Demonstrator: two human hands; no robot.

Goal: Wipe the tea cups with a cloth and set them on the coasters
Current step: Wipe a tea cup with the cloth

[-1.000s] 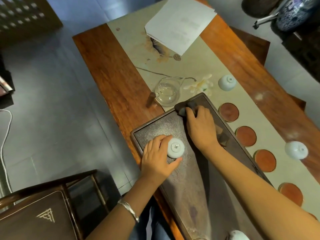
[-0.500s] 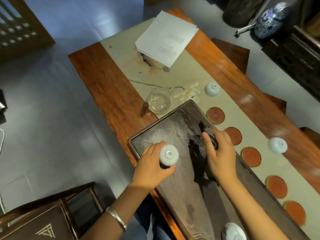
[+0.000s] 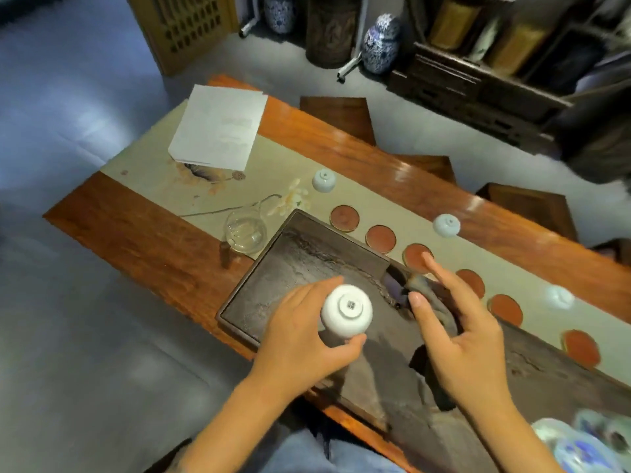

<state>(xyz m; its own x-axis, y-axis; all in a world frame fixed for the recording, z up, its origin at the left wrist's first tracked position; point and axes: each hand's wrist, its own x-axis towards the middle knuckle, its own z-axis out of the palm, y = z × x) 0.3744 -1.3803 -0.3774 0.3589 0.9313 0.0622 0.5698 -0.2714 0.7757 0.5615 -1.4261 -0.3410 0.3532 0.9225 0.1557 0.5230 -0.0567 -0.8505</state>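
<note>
Bare coasters (image 3: pixel 381 238) beside tray (image 3: pixel 293 268); cups (image 3: pixel 446 225) beyond.

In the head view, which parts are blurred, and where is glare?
Head view: the cup at far right and the blue-white ware in the bottom corner are smeared by blur; glare streaks the wooden table; the held cup is sharp.

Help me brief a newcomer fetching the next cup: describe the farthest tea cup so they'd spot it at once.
Start at the dark tea tray and follow the row of round red coasters to its far end. Just beyond the last coaster, near the white papers, sits an upside-down pale tea cup. Unlike the other loose cups, it lies beside a flower sprig.
</note>
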